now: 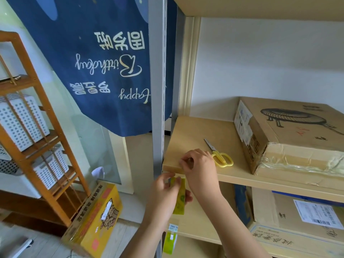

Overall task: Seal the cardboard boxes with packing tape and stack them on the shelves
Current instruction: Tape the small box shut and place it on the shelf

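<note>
From the head view, both hands work at the shelf's (pixel 195 169) front-left corner: left hand (pixel 167 190) grips the yellow-green tape roll (pixel 180 197), right hand (pixel 197 162) pinches its thin, sticky, easily creased free end; hold the roll's rim.

Scissors (pixel 219 155) on shelf (pixel 195 131), left of box (pixel 290 135); more boxes (pixel 297 220) on shelf below.

A dark blue birthday banner (pixel 104 58) hangs left of the grey shelf post (pixel 158 81); beyond it, a wooden rack (pixel 37 116) against the pale wall (pixel 260 58)
</note>
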Available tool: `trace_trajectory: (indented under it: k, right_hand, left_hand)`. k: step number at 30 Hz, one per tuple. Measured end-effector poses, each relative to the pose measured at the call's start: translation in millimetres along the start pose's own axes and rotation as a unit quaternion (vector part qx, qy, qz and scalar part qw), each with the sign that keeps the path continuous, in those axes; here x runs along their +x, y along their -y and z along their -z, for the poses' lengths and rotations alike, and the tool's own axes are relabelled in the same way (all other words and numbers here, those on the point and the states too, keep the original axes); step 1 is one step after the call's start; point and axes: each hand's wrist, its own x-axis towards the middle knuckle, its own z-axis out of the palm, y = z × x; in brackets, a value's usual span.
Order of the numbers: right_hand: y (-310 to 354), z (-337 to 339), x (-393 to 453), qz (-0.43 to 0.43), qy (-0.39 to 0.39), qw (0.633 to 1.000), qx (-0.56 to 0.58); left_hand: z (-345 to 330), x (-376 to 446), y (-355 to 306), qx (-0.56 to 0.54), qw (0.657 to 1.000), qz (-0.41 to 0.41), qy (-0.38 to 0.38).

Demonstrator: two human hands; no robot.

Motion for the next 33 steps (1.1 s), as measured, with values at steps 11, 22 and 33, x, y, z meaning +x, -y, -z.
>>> trace_trajectory:
  k: [11, 22, 33]
  right_hand:
    - [5, 6, -25, -0.017, -0.059, 0.989, 0.138]
    - [-14, 18, -6, 0.073, 0.084, 0.993, 0.031]
    - [-8, 122, -33, 0.054, -0.149, 0.975, 0.157]
  left_hand:
    - [4, -10, 3, 0.129, 0.989, -0.052, -0.041]
    - [-2, -18, -5, -0.02, 1.0, 0.009, -0.018]
    - [-47, -84, -44, -0.062, 0.989, -0.073, 0.117]
